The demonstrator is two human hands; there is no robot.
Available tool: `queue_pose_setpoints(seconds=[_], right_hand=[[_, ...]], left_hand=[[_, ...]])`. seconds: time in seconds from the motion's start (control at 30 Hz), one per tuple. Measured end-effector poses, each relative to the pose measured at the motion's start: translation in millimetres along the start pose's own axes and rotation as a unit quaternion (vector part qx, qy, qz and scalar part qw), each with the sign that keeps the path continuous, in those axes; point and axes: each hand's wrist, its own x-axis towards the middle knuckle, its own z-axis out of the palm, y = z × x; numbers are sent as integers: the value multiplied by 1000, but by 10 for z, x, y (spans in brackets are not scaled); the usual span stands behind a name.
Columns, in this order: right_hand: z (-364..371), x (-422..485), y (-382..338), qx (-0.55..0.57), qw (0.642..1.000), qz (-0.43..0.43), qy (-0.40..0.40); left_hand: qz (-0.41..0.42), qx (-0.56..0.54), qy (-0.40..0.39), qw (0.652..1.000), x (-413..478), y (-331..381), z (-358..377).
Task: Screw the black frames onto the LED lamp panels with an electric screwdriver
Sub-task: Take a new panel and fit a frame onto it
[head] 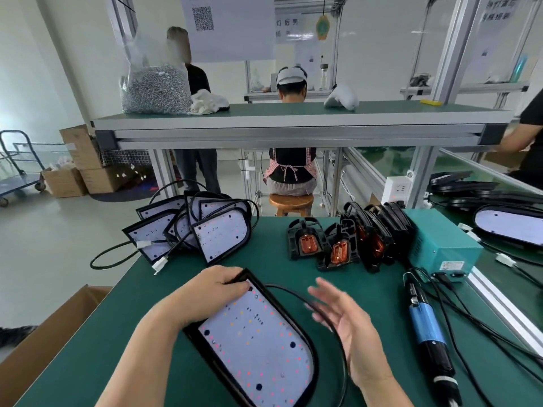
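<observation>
The green worktop (293, 259) carries everything, nearest the camera an LED lamp panel (258, 345) lying flat, white face up, already sitting in its black frame (308, 342). A heap of similar framed panels (194, 230) is piled at the far left edge, and a row of black housings with orange inserts (343, 242) stands to the right of them, beside a teal power box (443, 245). The electric screwdriver (426, 327) lies on the worktop well to the right of the near panel, untouched, its cords trailing around it.

The left hand (214, 292) is curled over the panel's far corner, fingers pressing on the frame edge to hold it down. The right hand (338, 312) hovers open just beside the panel's right edge, fingers spread and gripping nothing, above the panel's black cable (296, 295); motion blur makes it hard to say whether the fingertips brush that cable.

The risks I see: the cable loops close around the panel, so a reach toward the screwdriver could snag it and drag the panel askew. With only one corner pinned, the frame might also shift off its screw holes before a screw goes in.
</observation>
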Motion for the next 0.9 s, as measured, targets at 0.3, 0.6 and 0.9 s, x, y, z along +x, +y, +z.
queue_pose_setpoints(seconds=[0.3,0.6,0.9], right_hand=[[96,-52,79,-182,980,-20,-81],[69,-9,178,-204,978,-30,-37],[69,192,204,-268,956,-9,116]], left_hand=[[-65,112,-114,985,447,71,201],[-8,227,-98,969,812,311,519],[31,221,-45,974,1174,240,822]])
